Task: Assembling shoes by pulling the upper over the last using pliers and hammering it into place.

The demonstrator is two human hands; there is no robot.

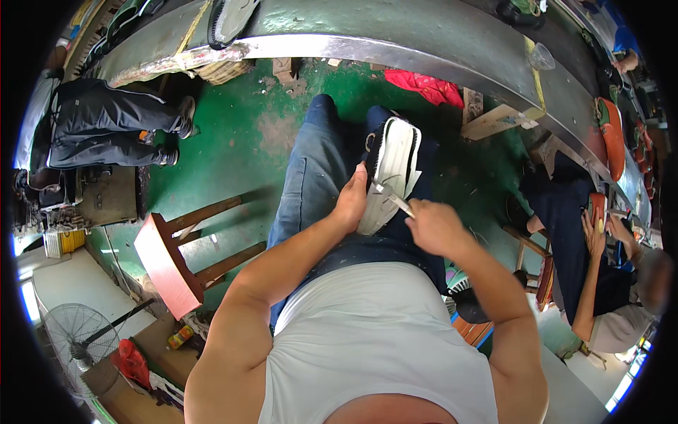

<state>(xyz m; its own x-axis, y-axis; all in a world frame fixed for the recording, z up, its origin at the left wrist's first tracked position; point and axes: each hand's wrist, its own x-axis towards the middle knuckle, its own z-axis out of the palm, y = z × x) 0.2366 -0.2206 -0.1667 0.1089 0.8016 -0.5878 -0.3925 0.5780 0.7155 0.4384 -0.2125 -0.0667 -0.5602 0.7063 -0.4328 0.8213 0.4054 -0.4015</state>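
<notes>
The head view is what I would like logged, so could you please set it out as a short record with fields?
Left hand: grips the side of the shoe
Right hand: holds a metal-headed tool at the sole; contact unclear
Shoe position: over the lap, white sole up
Ahead: long bench
Left: wooden stool, wire fan
Floor: green

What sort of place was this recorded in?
Probably a shoemaking or shoe repair workshop: the left hand holds a shoe while the right hand has a tool at its pale sole, an orange shoe sits on the long bench, and another person is handling footwear.
</notes>
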